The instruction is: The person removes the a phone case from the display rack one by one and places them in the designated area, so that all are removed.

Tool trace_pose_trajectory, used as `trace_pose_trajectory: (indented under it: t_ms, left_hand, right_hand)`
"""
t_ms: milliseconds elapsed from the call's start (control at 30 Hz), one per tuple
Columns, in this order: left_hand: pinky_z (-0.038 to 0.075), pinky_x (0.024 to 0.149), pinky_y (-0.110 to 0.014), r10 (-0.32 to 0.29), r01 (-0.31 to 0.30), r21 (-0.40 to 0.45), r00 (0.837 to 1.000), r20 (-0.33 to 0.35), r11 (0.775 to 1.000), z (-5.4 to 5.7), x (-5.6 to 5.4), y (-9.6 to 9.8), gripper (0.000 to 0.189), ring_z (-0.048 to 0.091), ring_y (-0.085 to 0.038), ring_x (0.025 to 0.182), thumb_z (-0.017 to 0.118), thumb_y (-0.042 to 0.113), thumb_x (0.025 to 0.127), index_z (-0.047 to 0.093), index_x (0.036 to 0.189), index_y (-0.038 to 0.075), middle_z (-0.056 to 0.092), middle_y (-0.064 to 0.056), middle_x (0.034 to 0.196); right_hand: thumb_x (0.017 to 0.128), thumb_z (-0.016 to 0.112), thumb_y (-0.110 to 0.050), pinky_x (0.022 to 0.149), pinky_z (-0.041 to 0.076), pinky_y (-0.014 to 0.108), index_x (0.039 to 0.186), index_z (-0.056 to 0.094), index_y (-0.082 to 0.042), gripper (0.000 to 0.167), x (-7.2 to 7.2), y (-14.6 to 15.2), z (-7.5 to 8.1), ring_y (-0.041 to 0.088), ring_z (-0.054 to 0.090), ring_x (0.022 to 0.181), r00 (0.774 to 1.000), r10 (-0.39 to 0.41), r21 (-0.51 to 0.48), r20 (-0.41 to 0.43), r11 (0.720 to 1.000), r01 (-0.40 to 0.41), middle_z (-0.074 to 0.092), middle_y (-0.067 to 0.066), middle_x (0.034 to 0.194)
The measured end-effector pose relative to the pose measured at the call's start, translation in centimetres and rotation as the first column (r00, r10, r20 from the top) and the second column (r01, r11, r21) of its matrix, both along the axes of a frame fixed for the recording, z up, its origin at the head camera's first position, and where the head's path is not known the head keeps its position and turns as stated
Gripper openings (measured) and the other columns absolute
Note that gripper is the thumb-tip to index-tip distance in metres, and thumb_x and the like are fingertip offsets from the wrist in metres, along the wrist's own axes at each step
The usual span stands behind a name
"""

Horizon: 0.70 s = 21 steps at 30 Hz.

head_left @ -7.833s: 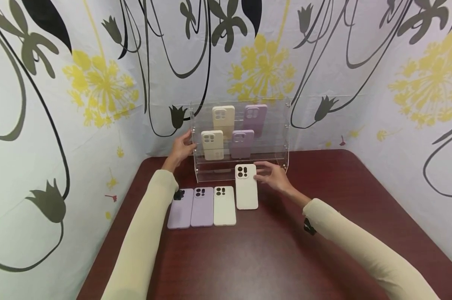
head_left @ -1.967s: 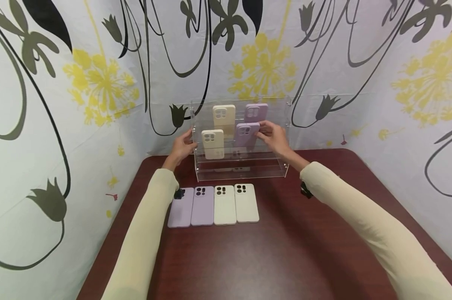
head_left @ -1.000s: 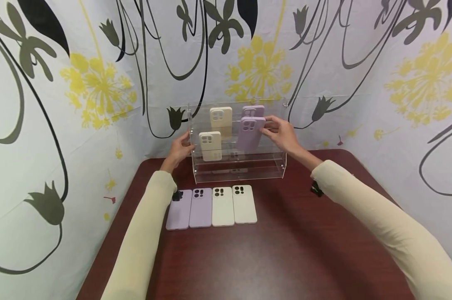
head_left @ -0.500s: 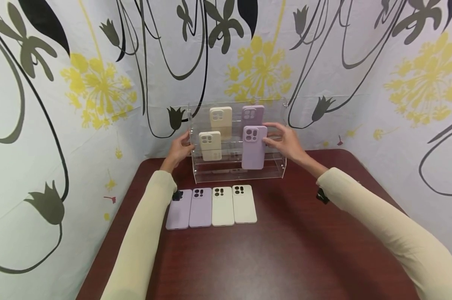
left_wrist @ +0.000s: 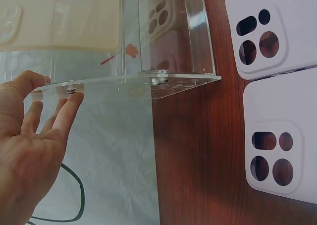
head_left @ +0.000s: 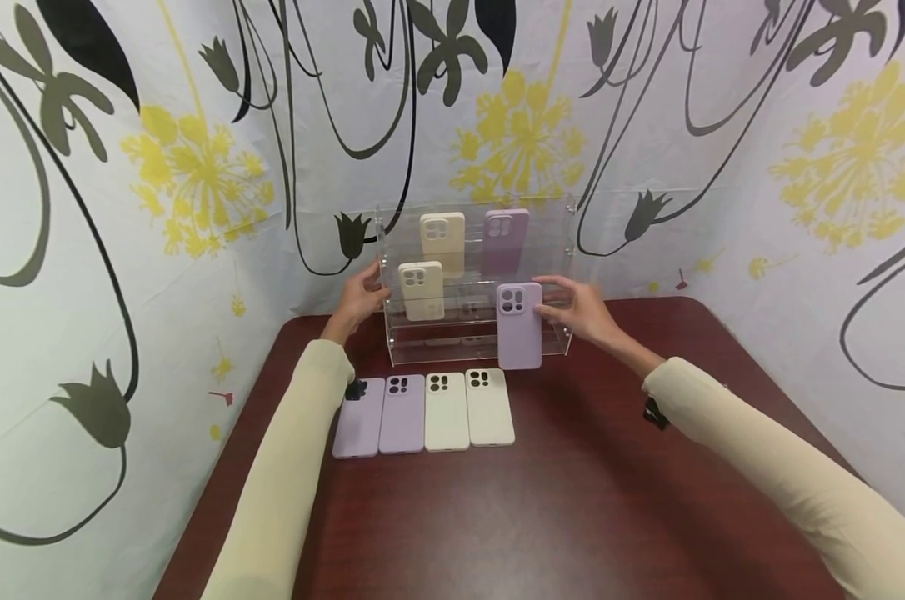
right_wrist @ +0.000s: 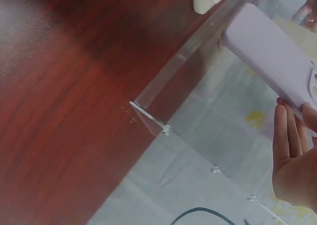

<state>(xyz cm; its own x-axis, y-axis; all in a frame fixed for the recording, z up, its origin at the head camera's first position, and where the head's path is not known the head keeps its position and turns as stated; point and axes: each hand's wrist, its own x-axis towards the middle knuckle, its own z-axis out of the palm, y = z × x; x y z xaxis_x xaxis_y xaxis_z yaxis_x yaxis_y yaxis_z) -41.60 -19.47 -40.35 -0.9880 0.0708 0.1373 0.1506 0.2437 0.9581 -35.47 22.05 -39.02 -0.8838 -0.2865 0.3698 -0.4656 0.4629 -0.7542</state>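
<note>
The right hand (head_left: 583, 313) pinches a lilac case, the left hand (head_left: 362, 297) a clear rack (head_left: 422, 346)

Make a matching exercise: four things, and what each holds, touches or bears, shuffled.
1. Left hand
2. Right hand
3. Clear acrylic tiered stand
4. Dark-red wood-grained table

A. Bears four flat, rectangular lilac and white phone cases
B. Touches the stand's left side
C. Holds two cream cases and a purple case
D. Pinches a lilac phone case

Pairs: 1-B; 2-D; 3-C; 4-A
</note>
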Motion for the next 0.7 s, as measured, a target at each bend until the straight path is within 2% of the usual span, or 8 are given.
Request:
trace_pose_trajectory:
  t_ms: [133, 300, 467, 567, 700]
  left_hand:
    - [0.054, 0.099, -0.049, 0.003, -0.003, 0.005, 1.0, 0.006, 1.0, -0.1, -0.1, 0.1, 0.076, 0.053, -0.035, 0.139, 0.057, -0.007, 0.099, 0.03, 0.164, 0.022, 0.037, -0.01, 0.165]
    - [0.053, 0.102, -0.051, 0.003, -0.003, 0.005, 1.0, 0.003, 1.0, 0.0, -0.1, 0.1, 0.077, 0.052, -0.035, 0.14, 0.057, -0.006, 0.099, 0.03, 0.164, 0.023, 0.037, -0.01, 0.165]
    - [0.052, 0.103, -0.053, 0.004, -0.004, 0.009, 1.0, -0.004, 1.0, 0.0, 0.0, 0.1, 0.077, 0.052, -0.036, 0.14, 0.057, -0.007, 0.099, 0.03, 0.164, 0.023, 0.038, -0.011, 0.164]
    - [0.052, 0.102, -0.054, 0.008, -0.008, 0.015, 1.0, -0.007, 1.0, 0.0, 0.0, 0.1, 0.077, 0.052, -0.037, 0.139, 0.058, -0.007, 0.098, 0.031, 0.164, 0.022, 0.039, -0.012, 0.164]
    - [0.052, 0.102, -0.054, 0.014, -0.014, 0.01, 1.0, -0.009, 1.0, -0.1, -0.2, 0.1, 0.077, 0.053, -0.037, 0.138, 0.058, -0.007, 0.098, 0.032, 0.163, 0.023, 0.039, -0.011, 0.163]
  right_hand:
    - [0.09, 0.08, -0.001, 0.064, 0.063, 0.03, 0.14, 0.064, -0.007, 0.053, 0.2, 0.4, -1.2, 0.04, 0.076, 0.094, 0.999, -0.021, 0.024, 0.026, 1.0, 0.021, 0.074, 0.027, 0.113]
    - [0.09, 0.08, -0.002, 0.066, 0.063, 0.033, 0.139, 0.065, -0.009, 0.052, 0.3, 0.7, -2.4, 0.036, 0.077, 0.092, 0.998, -0.039, 0.057, 0.052, 0.998, 0.036, 0.075, 0.025, 0.112]
    - [0.091, 0.08, -0.005, 0.058, 0.061, 0.03, 0.139, 0.065, -0.01, 0.05, 0.4, 1.0, -3.4, 0.04, 0.076, 0.085, 0.996, -0.067, 0.117, 0.05, 0.991, 0.061, 0.076, 0.023, 0.108]
    - [0.091, 0.08, -0.005, 0.058, 0.061, 0.035, 0.139, 0.065, -0.008, 0.05, 0.4, 1.1, -4.1, 0.041, 0.077, 0.083, 0.996, -0.066, 0.139, 0.061, 0.989, 0.058, 0.076, 0.024, 0.108]
    - [0.09, 0.079, -0.002, 0.065, 0.063, 0.047, 0.141, 0.063, -0.003, 0.054, 0.5, 1.2, -5.0, 0.039, 0.077, 0.084, 0.995, -0.049, 0.136, 0.082, 0.99, 0.038, 0.074, 0.028, 0.111]
